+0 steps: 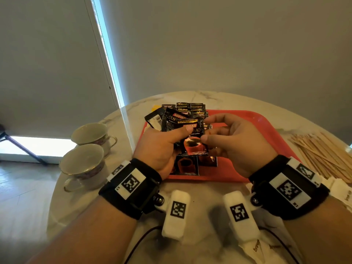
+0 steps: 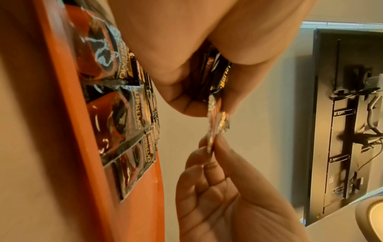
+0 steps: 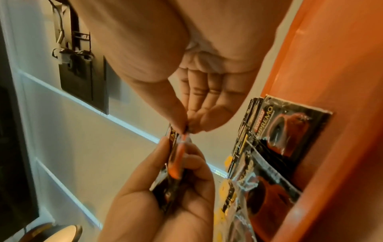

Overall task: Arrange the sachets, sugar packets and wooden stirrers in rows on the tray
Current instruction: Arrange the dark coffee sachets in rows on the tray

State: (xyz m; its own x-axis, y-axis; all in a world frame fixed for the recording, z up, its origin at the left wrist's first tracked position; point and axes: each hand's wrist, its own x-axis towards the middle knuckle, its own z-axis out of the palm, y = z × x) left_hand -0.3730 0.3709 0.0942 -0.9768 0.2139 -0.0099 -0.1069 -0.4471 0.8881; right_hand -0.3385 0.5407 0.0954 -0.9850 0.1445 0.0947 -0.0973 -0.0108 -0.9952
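My left hand grips a fanned bunch of black coffee sachets above the red tray. My right hand pinches the right edge of the front sachet between thumb and fingers. The left wrist view shows those fingertips closed on the sachet's corner. In the right wrist view the pinch sits just above the held bunch. More sachets lie flat near the tray's front edge, and a pile sits at its far left.
Wooden stirrers lie heaped on the marble table right of the tray. White sugar packets lie at the right edge and near my right wrist. Two cups stand at the table's left edge.
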